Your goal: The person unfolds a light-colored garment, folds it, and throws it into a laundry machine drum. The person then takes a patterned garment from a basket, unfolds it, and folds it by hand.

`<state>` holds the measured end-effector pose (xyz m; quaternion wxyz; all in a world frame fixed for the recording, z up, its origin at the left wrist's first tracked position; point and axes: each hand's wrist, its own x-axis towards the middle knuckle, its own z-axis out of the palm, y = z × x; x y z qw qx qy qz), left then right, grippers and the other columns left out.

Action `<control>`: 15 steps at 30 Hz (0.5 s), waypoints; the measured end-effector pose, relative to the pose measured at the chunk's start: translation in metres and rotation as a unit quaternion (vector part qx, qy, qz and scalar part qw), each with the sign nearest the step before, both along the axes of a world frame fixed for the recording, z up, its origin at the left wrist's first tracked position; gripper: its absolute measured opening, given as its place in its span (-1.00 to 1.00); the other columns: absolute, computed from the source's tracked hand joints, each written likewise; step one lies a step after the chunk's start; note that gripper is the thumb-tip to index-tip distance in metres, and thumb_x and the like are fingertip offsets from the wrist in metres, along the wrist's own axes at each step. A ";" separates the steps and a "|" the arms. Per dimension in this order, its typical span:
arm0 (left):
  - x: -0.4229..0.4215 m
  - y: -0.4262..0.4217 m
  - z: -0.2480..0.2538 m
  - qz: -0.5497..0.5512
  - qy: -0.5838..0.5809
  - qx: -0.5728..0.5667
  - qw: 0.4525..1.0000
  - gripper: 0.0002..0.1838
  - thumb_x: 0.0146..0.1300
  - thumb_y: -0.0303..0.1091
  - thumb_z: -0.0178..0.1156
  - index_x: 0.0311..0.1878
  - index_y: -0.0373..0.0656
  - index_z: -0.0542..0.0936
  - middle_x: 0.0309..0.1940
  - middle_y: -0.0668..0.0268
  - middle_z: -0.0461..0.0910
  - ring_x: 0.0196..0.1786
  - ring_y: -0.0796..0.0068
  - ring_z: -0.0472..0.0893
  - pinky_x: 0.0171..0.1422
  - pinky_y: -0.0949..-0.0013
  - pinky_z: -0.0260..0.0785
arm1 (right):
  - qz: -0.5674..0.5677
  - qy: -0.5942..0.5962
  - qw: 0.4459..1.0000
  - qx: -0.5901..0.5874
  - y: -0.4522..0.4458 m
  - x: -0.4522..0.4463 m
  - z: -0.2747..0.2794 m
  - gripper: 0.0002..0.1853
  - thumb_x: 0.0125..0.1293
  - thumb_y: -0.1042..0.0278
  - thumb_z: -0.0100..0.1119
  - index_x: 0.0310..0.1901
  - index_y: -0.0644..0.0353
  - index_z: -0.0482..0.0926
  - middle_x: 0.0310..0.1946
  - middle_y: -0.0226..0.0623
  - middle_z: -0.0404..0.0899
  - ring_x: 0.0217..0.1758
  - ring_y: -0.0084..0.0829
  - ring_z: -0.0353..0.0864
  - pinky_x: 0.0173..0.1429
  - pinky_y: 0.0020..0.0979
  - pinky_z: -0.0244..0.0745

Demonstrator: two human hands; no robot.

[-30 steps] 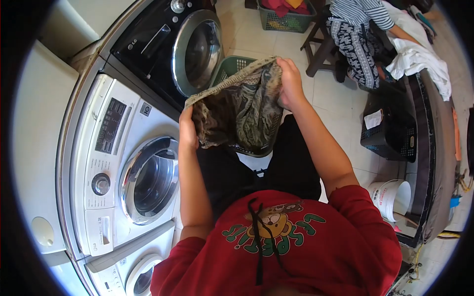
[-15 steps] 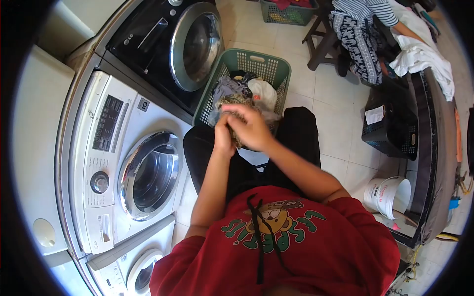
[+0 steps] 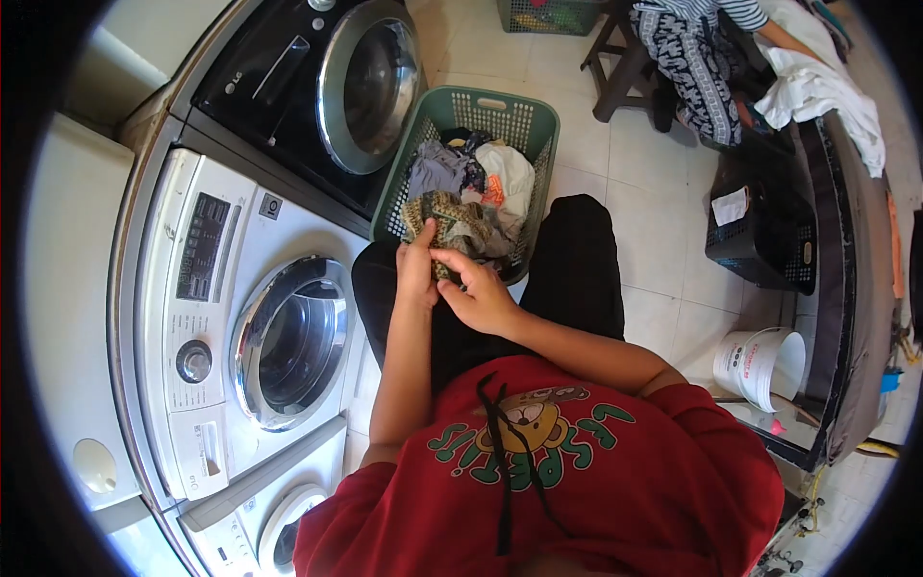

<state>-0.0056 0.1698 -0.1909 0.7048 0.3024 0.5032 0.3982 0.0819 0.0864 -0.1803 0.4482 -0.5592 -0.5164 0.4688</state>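
Observation:
A patterned tan-and-green garment [image 3: 444, 213] hangs over the near rim of the green laundry basket [image 3: 548, 120]. My left hand [image 3: 416, 273] is closed on its near edge, thumb pointing forward. Just to the right, my right hand [image 3: 478, 296] pinches the same garment, with its fingertips close to the left hand. Inside the basket lie a grey cloth [image 3: 437, 170], a white cloth [image 3: 508, 178] and a dark patterned cloth, partly under one another. The basket stands on the floor in front of my knees.
A white washing machine [image 3: 213, 399] and a black one [image 3: 264, 91] stand on the left. Another person [image 3: 692, 72] handles white fabric [image 3: 817, 101] at the upper right. On the right are a black basket [image 3: 760, 245], a white bucket [image 3: 755, 365] and a dark stool [image 3: 615, 67].
My hands have moved apart slightly and down toward me. More of the patterned garment now shows, spread beyond the fingers. The view has shifted a little.

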 end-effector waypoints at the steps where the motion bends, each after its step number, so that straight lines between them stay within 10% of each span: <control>1: 0.000 0.001 0.001 0.000 0.000 0.000 1.000 -0.72 0.23 -0.34 0.01 -0.15 -0.39 0.51 -0.30 0.19 0.60 -0.34 0.45 0.58 -0.27 0.51 0.42 | -0.019 0.103 0.993 0.052 0.001 -0.004 -0.016 -0.54 0.10 0.63 -0.08 0.10 0.25 0.35 -0.02 -0.23 0.47 -0.05 -0.42 0.46 -0.01 -0.58 0.33; 6: -0.009 0.003 0.020 0.087 -0.044 0.026 0.995 -0.74 0.22 -0.36 0.08 -0.20 -0.43 0.53 -0.34 0.15 0.60 -0.39 0.45 0.59 -0.35 0.56 0.43 | -0.184 0.236 0.953 0.043 0.016 0.013 -0.099 -0.48 0.05 0.60 0.00 0.13 0.21 0.32 -0.04 -0.18 0.45 -0.03 -0.33 0.46 0.08 -0.51 0.32; 10: -0.012 0.004 0.051 0.072 -0.058 0.068 0.993 -0.74 0.23 -0.36 0.08 -0.19 -0.42 0.53 -0.33 0.17 0.60 -0.38 0.46 0.59 -0.34 0.56 0.43 | -0.240 -0.315 0.914 -0.090 0.019 0.023 -0.181 -0.49 0.05 0.45 0.08 0.12 0.22 0.30 0.00 -0.07 0.41 -0.01 -0.27 0.45 0.04 -0.48 0.34; 12: -0.015 0.004 0.062 0.069 -0.050 0.088 0.992 -0.74 0.22 -0.36 0.06 -0.19 -0.42 0.52 -0.32 0.17 0.60 -0.37 0.46 0.59 -0.32 0.56 0.42 | -0.170 -0.358 0.916 -0.056 0.017 0.030 -0.173 -0.59 0.07 0.39 0.09 0.01 0.19 0.41 -0.13 -0.18 0.49 -0.18 -0.39 0.46 -0.11 -0.50 0.35; 13: -0.017 0.003 0.067 0.067 -0.042 0.108 0.991 -0.74 0.22 -0.37 0.05 -0.19 -0.42 0.52 -0.32 0.17 0.60 -0.36 0.45 0.59 -0.30 0.56 0.42 | -0.170 -0.358 0.916 -0.057 0.019 0.039 -0.159 -0.59 0.07 0.39 0.09 0.01 0.19 0.41 -0.13 -0.18 0.49 -0.18 -0.39 0.46 -0.11 -0.50 0.35; 15: -0.021 0.004 0.072 0.064 -0.029 0.149 0.986 -0.74 0.21 -0.38 0.03 -0.18 -0.42 0.51 -0.30 0.17 0.59 -0.34 0.45 0.58 -0.26 0.55 0.41 | -0.081 0.025 0.986 -0.142 0.033 0.070 -0.128 -0.74 0.10 0.36 0.07 -0.15 0.17 0.52 -0.32 -0.29 0.54 -0.34 -0.45 0.43 -0.21 -0.54 0.32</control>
